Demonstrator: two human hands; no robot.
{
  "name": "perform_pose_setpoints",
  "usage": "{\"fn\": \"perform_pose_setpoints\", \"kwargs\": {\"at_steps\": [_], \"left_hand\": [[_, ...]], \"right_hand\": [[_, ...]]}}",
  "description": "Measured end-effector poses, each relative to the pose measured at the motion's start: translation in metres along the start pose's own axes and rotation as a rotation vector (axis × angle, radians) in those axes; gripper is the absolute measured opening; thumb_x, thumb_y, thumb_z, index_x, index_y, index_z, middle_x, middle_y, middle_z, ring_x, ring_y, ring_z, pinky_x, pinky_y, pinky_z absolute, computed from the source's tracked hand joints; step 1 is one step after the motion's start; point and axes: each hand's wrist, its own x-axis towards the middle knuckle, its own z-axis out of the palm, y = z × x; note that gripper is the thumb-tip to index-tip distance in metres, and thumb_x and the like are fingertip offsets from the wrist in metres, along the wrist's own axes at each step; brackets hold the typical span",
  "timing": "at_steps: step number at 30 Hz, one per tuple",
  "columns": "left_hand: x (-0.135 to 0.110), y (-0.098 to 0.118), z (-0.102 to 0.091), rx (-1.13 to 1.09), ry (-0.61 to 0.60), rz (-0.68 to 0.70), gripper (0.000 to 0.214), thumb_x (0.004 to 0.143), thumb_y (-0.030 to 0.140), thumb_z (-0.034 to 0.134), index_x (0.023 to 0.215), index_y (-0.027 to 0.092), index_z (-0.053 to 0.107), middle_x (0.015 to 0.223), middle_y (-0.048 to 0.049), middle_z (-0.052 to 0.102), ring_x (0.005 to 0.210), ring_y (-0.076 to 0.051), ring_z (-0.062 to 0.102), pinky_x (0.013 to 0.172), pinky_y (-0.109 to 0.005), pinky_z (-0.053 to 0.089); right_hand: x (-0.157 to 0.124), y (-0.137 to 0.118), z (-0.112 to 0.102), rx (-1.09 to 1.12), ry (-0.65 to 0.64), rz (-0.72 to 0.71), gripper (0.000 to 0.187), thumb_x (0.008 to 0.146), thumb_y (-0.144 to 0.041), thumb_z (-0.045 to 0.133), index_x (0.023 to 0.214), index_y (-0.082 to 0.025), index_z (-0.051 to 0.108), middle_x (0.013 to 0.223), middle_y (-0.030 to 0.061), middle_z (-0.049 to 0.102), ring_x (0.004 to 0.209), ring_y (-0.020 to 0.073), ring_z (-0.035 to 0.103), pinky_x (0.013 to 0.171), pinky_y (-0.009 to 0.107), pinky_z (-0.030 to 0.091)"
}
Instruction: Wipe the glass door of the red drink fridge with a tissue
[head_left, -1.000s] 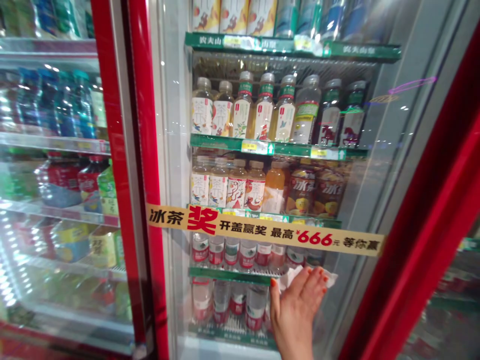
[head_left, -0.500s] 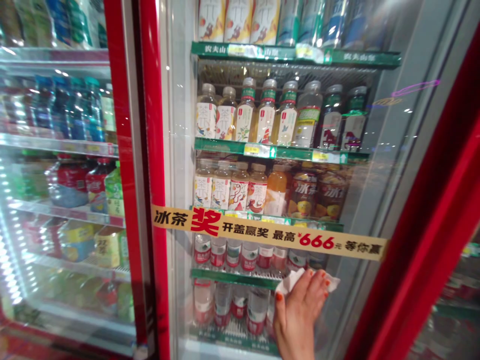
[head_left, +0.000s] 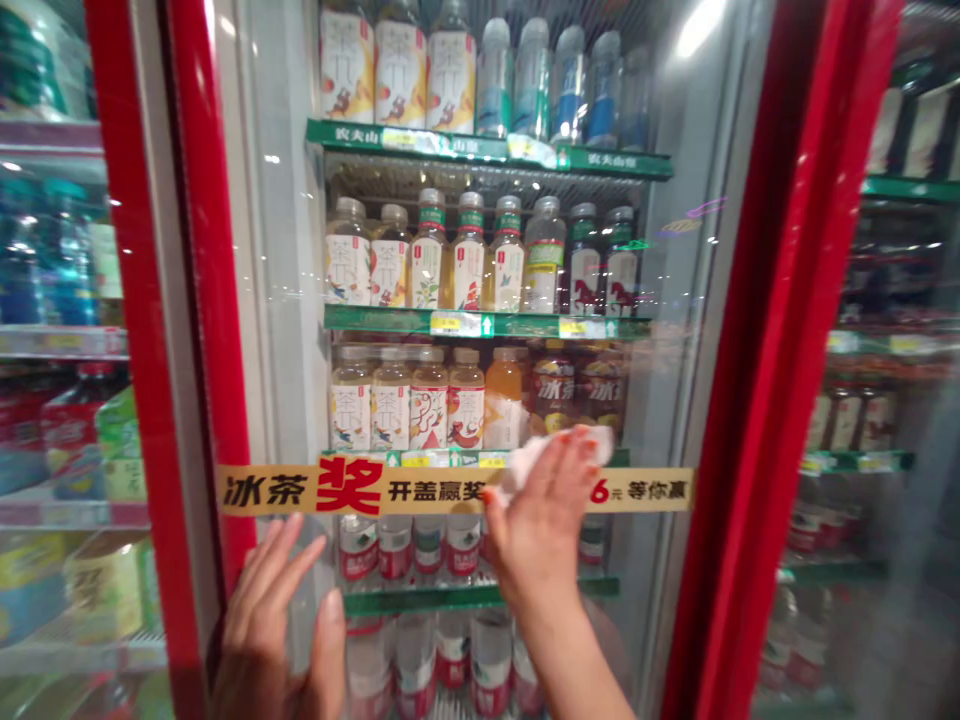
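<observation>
**Reference landmark:** the yellow printed paper strip, with black and red Chinese lettering, fixed horizontally across the glass refrigerator door. The door has a red frame.

**Right grip:** the right grip is at the strip's centre-right, with the forearm rising from below it. The fingers lie close together and extended, flattening a white crumpled wipe against the outer face of the glass. The grip is not a fingertip pinch; the wipe is held between the fingers and the door. The wipe sits at the strip's upper edge and extends above it. The grip and wipe cover the middle of the printed line, including part of the price figure.

**Left grip:** the left grip is below the strip's left end, beside the red door frame. Its fingers are spread, with the palm turned toward the door. The fingertips are just below the strip. Contact with the glass cannot be confirmed.

**Door contents:** behind the glass, above the strip, stand plastic tea bottles with cream labels, along with an orange-filled plastic bottle. Below the strip, clear plastic water bottles with red labels stand on a green-edged shelf.
</observation>
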Motion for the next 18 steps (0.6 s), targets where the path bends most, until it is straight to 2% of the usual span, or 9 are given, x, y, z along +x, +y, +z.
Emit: {"fn": "perform_pose_setpoints", "kwargs": {"at_steps": [2, 4, 6, 8, 11, 13, 15, 17, 18], "left_hand": [[0.005, -0.009, 0.018, 0.053, 0.026, 0.077, 0.077, 0.102, 0.023, 0.061, 0.175, 0.028, 0.033, 0.185, -0.0066, 0.031, 0.174, -0.030, 0.027, 0.145, -0.056, 0.021], [0.003, -0.020, 0.034, 0.118, 0.023, 0.140, 0.084, 0.102, 0.022, 0.061, 0.177, 0.026, 0.024, 0.188, -0.0074, 0.019, 0.177, -0.029, 0.013, 0.146, -0.055, 0.010], [-0.003, -0.030, 0.047, 0.149, 0.013, 0.155, 0.084, 0.102, 0.023, 0.060, 0.178, 0.025, 0.022, 0.188, -0.0079, 0.017, 0.177, -0.028, 0.010, 0.146, -0.055, 0.007], [-0.010, -0.035, 0.054, 0.157, 0.021, 0.144, 0.084, 0.102, 0.025, 0.061, 0.177, 0.025, 0.024, 0.188, -0.0080, 0.020, 0.177, -0.028, 0.013, 0.146, -0.055, 0.008], [-0.016, -0.037, 0.056, 0.156, 0.025, 0.113, 0.085, 0.101, 0.026, 0.063, 0.177, 0.026, 0.025, 0.188, -0.0081, 0.021, 0.176, -0.030, 0.014, 0.146, -0.056, 0.010], [-0.017, -0.038, 0.055, 0.150, 0.029, 0.100, 0.085, 0.101, 0.026, 0.064, 0.177, 0.027, 0.026, 0.187, -0.0077, 0.022, 0.176, -0.030, 0.015, 0.146, -0.057, 0.011], [-0.018, -0.039, 0.054, 0.144, 0.029, 0.102, 0.086, 0.101, 0.025, 0.065, 0.177, 0.028, 0.027, 0.187, -0.0071, 0.023, 0.176, -0.031, 0.016, 0.147, -0.057, 0.011], [-0.018, -0.039, 0.055, 0.143, 0.021, 0.098, 0.087, 0.100, 0.024, 0.067, 0.177, 0.028, 0.027, 0.187, -0.0068, 0.023, 0.176, -0.031, 0.016, 0.147, -0.058, 0.011], [-0.019, -0.039, 0.055, 0.144, 0.014, 0.090, 0.088, 0.100, 0.024, 0.067, 0.177, 0.029, 0.026, 0.187, -0.0068, 0.022, 0.176, -0.031, 0.016, 0.147, -0.058, 0.011]], "right_hand": [[-0.008, -0.012, -0.001, -0.023, -0.063, -0.353, 0.103, 0.109, -0.068, 0.047, 0.178, -0.004, 0.004, 0.189, 0.0189, -0.002, 0.176, 0.0352, -0.005, 0.141, 0.058, 0.024], [-0.022, 0.004, -0.006, -0.056, -0.107, -0.549, 0.101, 0.108, -0.071, 0.048, 0.178, -0.007, 0.015, 0.190, 0.0142, 0.004, 0.177, 0.0307, 0.000, 0.142, 0.047, 0.022], [-0.026, 0.046, -0.014, -0.123, -0.089, -0.419, 0.093, 0.111, -0.063, 0.045, 0.178, -0.007, 0.012, 0.190, 0.0163, 0.002, 0.177, 0.0336, -0.001, 0.142, 0.055, 0.019], [-0.015, 0.089, -0.022, -0.182, 0.001, -0.120, 0.085, 0.114, -0.052, 0.036, 0.178, -0.007, 0.003, 0.188, 0.0212, -0.002, 0.175, 0.0401, -0.009, 0.137, 0.075, 0.018], [0.008, 0.102, -0.025, -0.166, 0.103, 0.083, 0.083, 0.115, -0.050, 0.027, 0.177, -0.008, -0.007, 0.187, 0.0263, -0.005, 0.175, 0.0445, -0.009, 0.130, 0.087, 0.021], [0.004, 0.078, -0.019, -0.139, 0.061, -0.026, 0.093, 0.113, -0.059, 0.033, 0.176, -0.002, -0.005, 0.186, 0.0303, -0.005, 0.175, 0.0457, -0.003, 0.132, 0.081, 0.025], [-0.016, 0.051, -0.013, -0.146, -0.019, -0.280, 0.112, 0.105, -0.078, 0.039, 0.176, 0.002, 0.005, 0.186, 0.0296, 0.000, 0.175, 0.0441, 0.001, 0.139, 0.069, 0.021], [-0.041, 0.047, -0.011, -0.188, -0.057, -0.488, 0.123, 0.098, -0.089, 0.041, 0.176, 0.002, 0.012, 0.187, 0.0261, 0.003, 0.176, 0.0404, 0.004, 0.144, 0.054, 0.011], [-0.052, 0.055, -0.012, -0.215, -0.057, -0.500, 0.121, 0.099, -0.088, 0.041, 0.176, 0.002, 0.012, 0.187, 0.0249, 0.003, 0.176, 0.0388, 0.003, 0.144, 0.051, 0.007]]}}
